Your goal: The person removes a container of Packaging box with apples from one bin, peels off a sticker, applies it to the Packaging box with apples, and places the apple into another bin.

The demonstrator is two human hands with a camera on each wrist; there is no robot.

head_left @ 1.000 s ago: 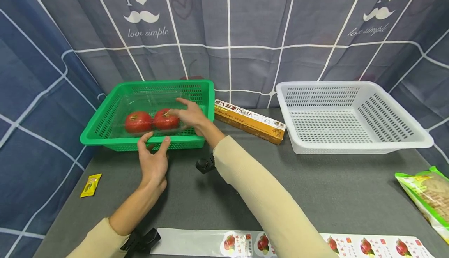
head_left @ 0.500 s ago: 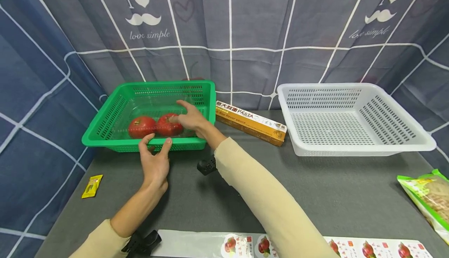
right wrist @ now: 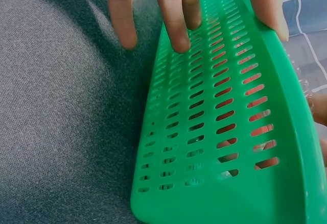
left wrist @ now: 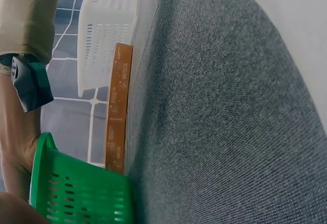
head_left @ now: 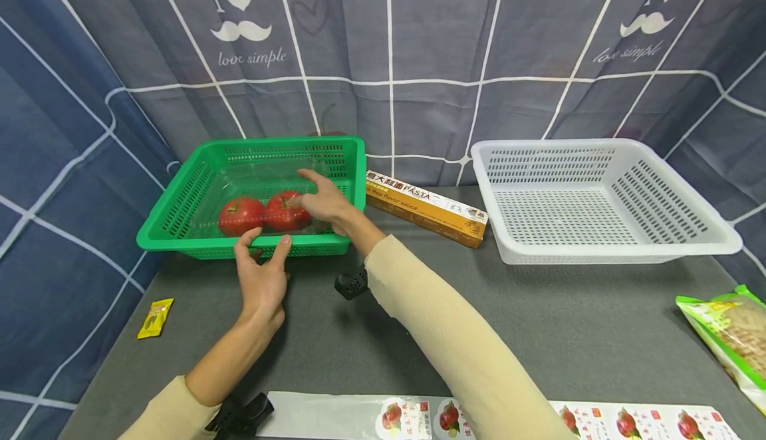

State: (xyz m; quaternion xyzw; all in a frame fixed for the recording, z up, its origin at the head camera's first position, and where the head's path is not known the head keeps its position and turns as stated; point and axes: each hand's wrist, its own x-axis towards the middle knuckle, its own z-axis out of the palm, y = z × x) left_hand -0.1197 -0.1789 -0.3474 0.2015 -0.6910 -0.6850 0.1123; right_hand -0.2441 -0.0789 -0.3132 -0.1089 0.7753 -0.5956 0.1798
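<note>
The clear plastic container (head_left: 257, 183) at the right grip (head_left: 327, 202), its closure impossible to tell, probably flexes, so cradle its base; the left grip (head_left: 262, 282) has fingers apart.

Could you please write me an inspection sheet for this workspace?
Surface: grey table with a fabric-like texture.
Job's things: green basket holding two red fruits in a clear container.
Clutter: pasta box between the green basket and the white basket; yellow packet, green-edged bag, printed strip.
Hands: left hand touching the green basket's front rim; right hand at the right-hand fruit, grip unclear.
Cables: nothing seen.
Surroundings: grid-patterned curtain.
</note>
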